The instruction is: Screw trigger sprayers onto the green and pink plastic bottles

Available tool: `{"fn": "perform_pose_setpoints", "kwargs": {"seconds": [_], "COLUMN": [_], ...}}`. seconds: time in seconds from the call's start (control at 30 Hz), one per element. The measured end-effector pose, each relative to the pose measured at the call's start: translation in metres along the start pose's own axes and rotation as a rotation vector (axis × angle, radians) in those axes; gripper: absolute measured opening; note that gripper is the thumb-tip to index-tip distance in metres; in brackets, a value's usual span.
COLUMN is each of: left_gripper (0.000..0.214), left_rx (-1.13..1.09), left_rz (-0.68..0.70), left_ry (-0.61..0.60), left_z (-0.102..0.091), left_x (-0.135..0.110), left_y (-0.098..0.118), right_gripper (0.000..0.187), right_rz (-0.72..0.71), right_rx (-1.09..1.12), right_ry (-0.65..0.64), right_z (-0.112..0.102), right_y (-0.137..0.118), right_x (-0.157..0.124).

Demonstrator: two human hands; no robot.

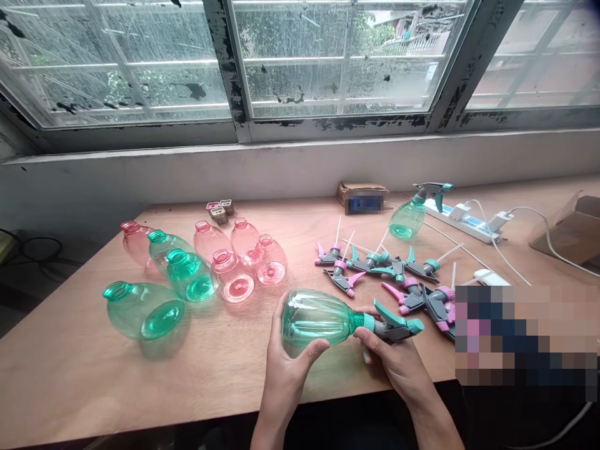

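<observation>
A green spray bottle (pixel 315 317) lies sideways in the air between my hands, its base to the left. My left hand (pixel 294 350) is wrapped around the body near the base, thumb across the front. At the neck, my right hand (pixel 385 351) grips the teal collar under the grey and teal spray head (pixel 394 322), which sits on the bottle. Several loose spray heads with white tubes lie beyond my right hand, including a teal one (pixel 398 267) and a pink one (pixel 345 279). Left of my hands stand or lean open pink bottles (pixel 233 278) and green bottles (pixel 143 311).
At the back right, a complete green spray bottle (pixel 407 217) stands beside a white power strip (pixel 462 220) with plugged-in cables. A small cardboard box (pixel 362 199) and little blocks (pixel 219 214) sit near the wall. Another cardboard box (pixel 574 234) is at right, near a blurred-out patch.
</observation>
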State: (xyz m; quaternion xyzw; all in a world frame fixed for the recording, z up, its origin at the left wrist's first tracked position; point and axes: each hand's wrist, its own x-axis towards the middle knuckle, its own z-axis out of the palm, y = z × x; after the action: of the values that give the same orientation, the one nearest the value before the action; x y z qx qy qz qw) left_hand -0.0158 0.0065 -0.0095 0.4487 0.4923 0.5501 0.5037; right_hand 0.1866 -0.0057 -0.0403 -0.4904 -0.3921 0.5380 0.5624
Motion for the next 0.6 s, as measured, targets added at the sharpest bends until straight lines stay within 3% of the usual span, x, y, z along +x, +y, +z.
{"fn": "perform_pose_setpoints", "kwargs": {"seconds": [0.27,0.43,0.6], "left_gripper": [0.09,0.103,0.094], "left_rx": [0.088,0.036,-0.04], "left_rz": [0.02,0.015,-0.023], "left_ry": [-0.19,-0.081,-0.022], "left_z": [-0.0005,-0.0021,-0.0029], "left_x": [-0.0014,-0.0028,-0.0005], "left_y": [-0.0014,-0.0047,-0.0014], "right_gripper": [0.033,0.039,0.042], "right_rz": [-0.065,-0.037,0.01], "right_rx": [0.154,0.099,0.044], "right_ry": [0.089,0.014,-0.007], "right_z": [0.0043,0.0035,0.0012], "right_y": [-0.0063,-0.0052,-0.0011], "right_x": [0.0026,-0.0008,-0.0019]}}
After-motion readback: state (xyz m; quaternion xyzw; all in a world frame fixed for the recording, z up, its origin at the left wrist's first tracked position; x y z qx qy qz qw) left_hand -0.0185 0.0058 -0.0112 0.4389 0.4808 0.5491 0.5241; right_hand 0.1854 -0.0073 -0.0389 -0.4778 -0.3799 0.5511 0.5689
